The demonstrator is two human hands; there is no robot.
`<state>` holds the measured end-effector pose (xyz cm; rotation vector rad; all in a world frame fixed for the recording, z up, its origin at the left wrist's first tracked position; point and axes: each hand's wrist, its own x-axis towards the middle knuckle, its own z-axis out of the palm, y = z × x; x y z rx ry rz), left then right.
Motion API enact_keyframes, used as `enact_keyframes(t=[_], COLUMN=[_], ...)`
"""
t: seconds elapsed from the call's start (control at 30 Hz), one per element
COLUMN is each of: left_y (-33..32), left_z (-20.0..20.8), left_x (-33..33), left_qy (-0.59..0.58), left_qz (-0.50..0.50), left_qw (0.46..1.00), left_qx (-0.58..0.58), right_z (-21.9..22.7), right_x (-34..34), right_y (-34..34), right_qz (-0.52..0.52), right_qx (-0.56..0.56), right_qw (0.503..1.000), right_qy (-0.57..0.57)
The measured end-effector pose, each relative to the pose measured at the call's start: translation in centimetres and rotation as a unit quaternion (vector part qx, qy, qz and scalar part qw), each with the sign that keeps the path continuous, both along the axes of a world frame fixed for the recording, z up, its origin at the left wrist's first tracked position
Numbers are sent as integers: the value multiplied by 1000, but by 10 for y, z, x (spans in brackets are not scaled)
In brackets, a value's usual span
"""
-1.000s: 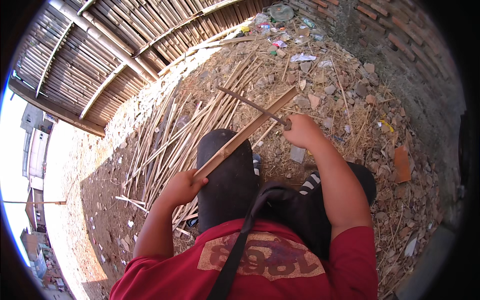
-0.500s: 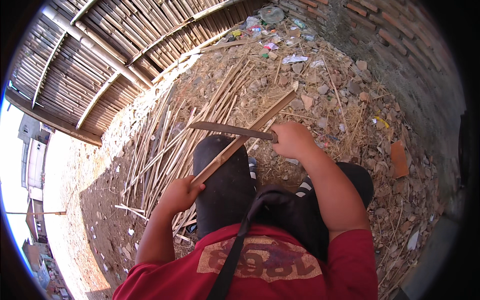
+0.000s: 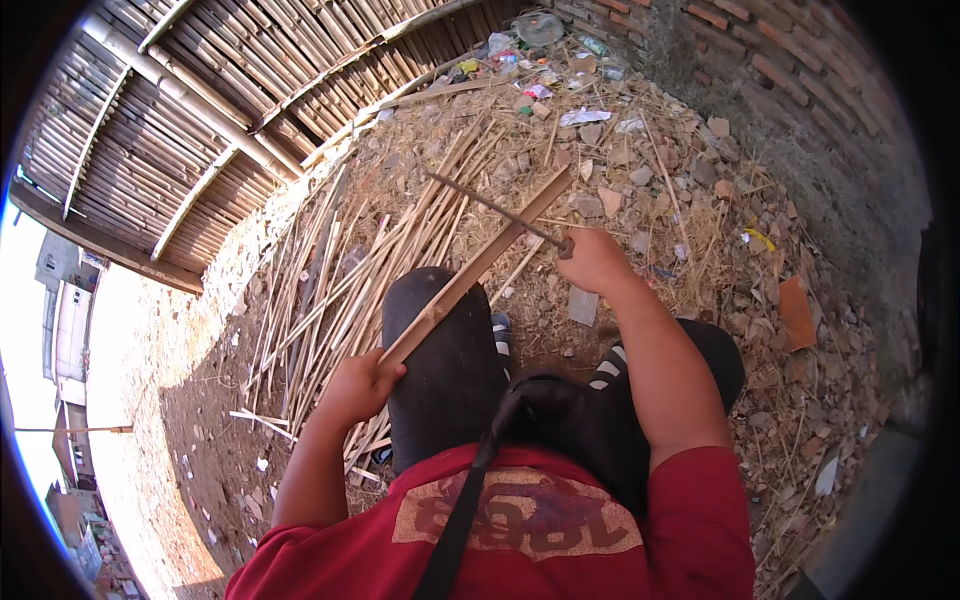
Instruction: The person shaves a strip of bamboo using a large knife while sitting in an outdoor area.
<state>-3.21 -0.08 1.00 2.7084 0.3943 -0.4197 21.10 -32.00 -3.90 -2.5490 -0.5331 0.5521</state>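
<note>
My left hand (image 3: 362, 386) is closed around the near end of a split bamboo strip (image 3: 452, 296). The strip slants up and away to the right, passing over my left knee. In my right hand (image 3: 598, 262) is the handle of a machete (image 3: 492, 206), its blade seen nearly edge-on as a thin dark line. The blade crosses the strip near its far part and points to the upper left. Whether the edge bites into the bamboo cannot be made out.
Several thin bamboo strips (image 3: 330, 290) lie in a loose pile left of my left knee. Rubble and straw cover the ground, with an orange tile piece (image 3: 796, 314) at the right. A bamboo slat wall (image 3: 200, 90) stands far left, a brick wall (image 3: 790, 75) far right.
The machete has moved farther along the strip, away from my left hand, and its blade has turned edge-on. My right hand shifted slightly right; the strip's far end moved a little left.
</note>
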Motion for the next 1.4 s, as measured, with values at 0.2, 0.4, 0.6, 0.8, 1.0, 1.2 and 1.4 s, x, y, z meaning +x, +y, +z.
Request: enact_keyframes(t=[0.2, 0.4, 0.6, 0.8, 1.0, 1.2, 1.4], left_y=[5, -3, 4, 7, -2, 7, -6], left_z=[7, 5, 15, -1, 17, -2, 3], left_x=[5, 0, 3, -5, 2, -2, -8], left_qy=[-25, -13, -13, -35, -7, -23, -48], left_qz=[8, -16, -15, -11, 8, -5, 18], left_qw=[999, 1000, 1000, 999, 1000, 1000, 999], left_qx=[-36, 15, 13, 24, 3, 14, 18], right_z=[15, -25, 9, 20, -3, 37, 41], right_x=[-6, 22, 16, 2, 36, 9, 7], right_y=[2, -31, -25, -5, -56, -36, -48], right_qz=[0, -144, -86, 17, -195, -121, -111], right_qx=[12, 115, 31, 13, 78, 35, 146], right_qw=[994, 982, 993, 997, 978, 983, 976], right_qy=[-110, -47, -69, -75, -5, -130, -117])
